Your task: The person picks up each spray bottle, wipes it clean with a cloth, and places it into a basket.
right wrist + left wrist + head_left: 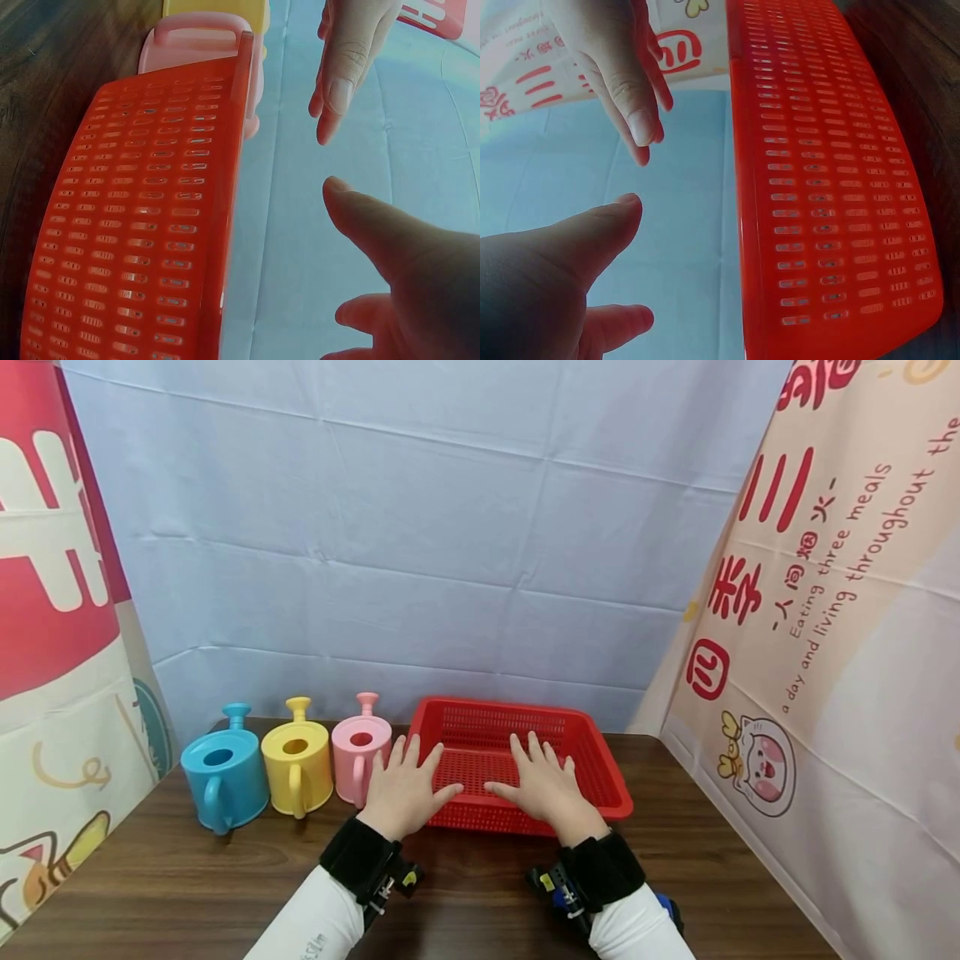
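Note:
A red perforated plastic basket [615, 789] sits on the dark wooden table, with nothing seen inside it. My left hand [402, 791] is held over its near left side, fingers straight and spread. Over the near right side is my right hand [546, 783], likewise spread and holding nothing. Both wrist views show the basket's slotted wall [832, 187] below the hands, with a gap between hand and rim. To the left of the basket stand three toy watering cans: pink [362, 735], yellow [296, 768] and blue [225, 785], their handles facing me.
Behind the table hangs a pale blue cloth [435, 543]. Printed cloths close off the left [60, 693] and right [847, 693] sides. The brown tabletop [465, 893] runs toward me. A blue and black object [667, 906] is partly hidden behind the right forearm.

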### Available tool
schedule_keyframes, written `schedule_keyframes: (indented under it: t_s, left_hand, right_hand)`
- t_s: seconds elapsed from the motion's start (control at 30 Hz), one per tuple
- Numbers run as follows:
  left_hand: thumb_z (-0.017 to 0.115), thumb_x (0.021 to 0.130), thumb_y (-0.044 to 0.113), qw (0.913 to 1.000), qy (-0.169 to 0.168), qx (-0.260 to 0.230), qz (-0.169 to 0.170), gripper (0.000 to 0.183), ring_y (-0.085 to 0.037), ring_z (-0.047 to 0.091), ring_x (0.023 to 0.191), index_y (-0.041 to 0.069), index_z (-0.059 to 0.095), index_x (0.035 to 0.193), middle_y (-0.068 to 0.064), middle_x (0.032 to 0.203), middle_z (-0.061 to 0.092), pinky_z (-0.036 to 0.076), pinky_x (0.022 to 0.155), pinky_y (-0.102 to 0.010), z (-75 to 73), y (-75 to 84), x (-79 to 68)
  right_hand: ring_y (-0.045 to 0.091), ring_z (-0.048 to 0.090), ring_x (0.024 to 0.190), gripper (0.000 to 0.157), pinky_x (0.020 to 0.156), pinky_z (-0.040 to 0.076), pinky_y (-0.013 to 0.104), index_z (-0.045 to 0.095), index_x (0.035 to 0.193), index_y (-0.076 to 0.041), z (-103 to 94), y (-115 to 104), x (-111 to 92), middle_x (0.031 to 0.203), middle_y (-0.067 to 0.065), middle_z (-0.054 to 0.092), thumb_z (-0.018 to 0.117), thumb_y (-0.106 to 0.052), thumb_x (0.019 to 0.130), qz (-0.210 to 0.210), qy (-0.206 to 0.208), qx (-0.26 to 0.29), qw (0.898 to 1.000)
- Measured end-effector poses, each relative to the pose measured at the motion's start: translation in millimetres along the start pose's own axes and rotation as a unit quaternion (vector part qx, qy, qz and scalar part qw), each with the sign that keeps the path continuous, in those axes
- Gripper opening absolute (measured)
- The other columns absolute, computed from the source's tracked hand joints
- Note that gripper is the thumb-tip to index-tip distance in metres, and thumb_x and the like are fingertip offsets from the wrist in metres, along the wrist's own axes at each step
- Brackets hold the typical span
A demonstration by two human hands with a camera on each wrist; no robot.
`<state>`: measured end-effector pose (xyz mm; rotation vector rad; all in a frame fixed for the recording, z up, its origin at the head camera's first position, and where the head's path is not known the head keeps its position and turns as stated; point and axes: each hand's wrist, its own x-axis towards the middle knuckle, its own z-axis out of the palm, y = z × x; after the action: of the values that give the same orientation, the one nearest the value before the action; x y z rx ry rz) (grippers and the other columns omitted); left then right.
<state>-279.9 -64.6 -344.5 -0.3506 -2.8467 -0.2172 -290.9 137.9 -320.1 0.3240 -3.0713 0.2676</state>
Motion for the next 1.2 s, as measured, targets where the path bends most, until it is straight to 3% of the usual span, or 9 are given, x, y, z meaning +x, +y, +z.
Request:
schedule_keyframes:
  t_s: [0.63, 1.2]
  left_hand:
    - [0.051, 0.087, 0.057, 0.9985, 0.006, -0.047, -0.028, 0.071, -0.04, 0.025, 0.134, 0.015, 0.037, 0.143, -0.02, 0.144, 0.033, 0.02, 0.101, -0.063, 4.4, -13.7, -5.0]
    - [0.052, 0.088, 0.053, 0.995, 0.017, -0.086, -0.048, 0.071, -0.038, 0.029, 0.132, 0.01, 0.036, 0.143, -0.022, 0.143, 0.035, 0.021, 0.101, -0.062, 11.5, -43.8, -11.5]
  right_hand:
    - [0.04, 0.015, 0.137, 0.087, 0.104, 0.01, 0.062, 0.019, 0.148, -0.011, 1.1, 6, -4, 0.152, 0.019, 0.013, 0.055, -0.058, 0.085, -0.006, -0.003, -0.008, 1.0]
    - [0.041, 0.014, 0.137, 0.083, 0.102, 0.007, 0.066, 0.019, 0.148, -0.009, 7.5, 30, -24, 0.152, 0.021, 0.012, 0.055, -0.053, 0.087, -0.013, -0.008, 0.023, 1.0]
